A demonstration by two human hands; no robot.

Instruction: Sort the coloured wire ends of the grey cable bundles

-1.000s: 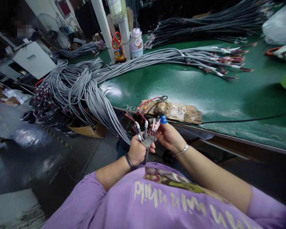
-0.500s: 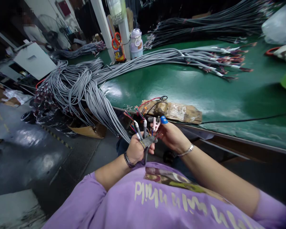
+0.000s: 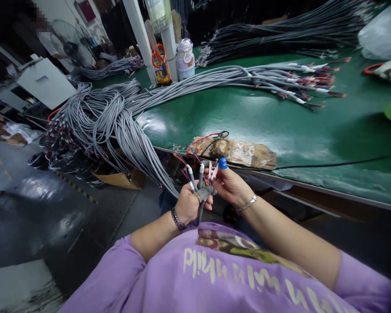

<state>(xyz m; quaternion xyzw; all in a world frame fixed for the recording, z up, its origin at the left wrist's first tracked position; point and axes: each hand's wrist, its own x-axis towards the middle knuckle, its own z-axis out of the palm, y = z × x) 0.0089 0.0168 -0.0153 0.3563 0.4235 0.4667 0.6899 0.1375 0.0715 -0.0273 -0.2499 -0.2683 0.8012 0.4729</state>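
Note:
My left hand (image 3: 186, 206) is closed in a fist round the ends of a few grey cables (image 3: 197, 182), whose white-sleeved tips and coloured wire strands fan upward. My right hand (image 3: 230, 186) sits just to the right, touching the same cable ends. Its thumb wears a blue fingertip cover (image 3: 223, 163), and its fingers pinch a small pink clip (image 3: 212, 171) by the wire tips. Both hands hover in front of my purple shirt, just below the green table's near edge (image 3: 280, 174).
A big heap of grey cables (image 3: 111, 117) drapes over the table's left end. More bundles (image 3: 280, 78) lie across the green top. A taped brown block (image 3: 241, 152) with red and black wires sits at the near edge. Scissors (image 3: 159, 58) and a bottle (image 3: 185, 58) stand by a post.
The hands stay almost in place; the right hand and the cable tips shift slightly, by a few pixels, between frames.

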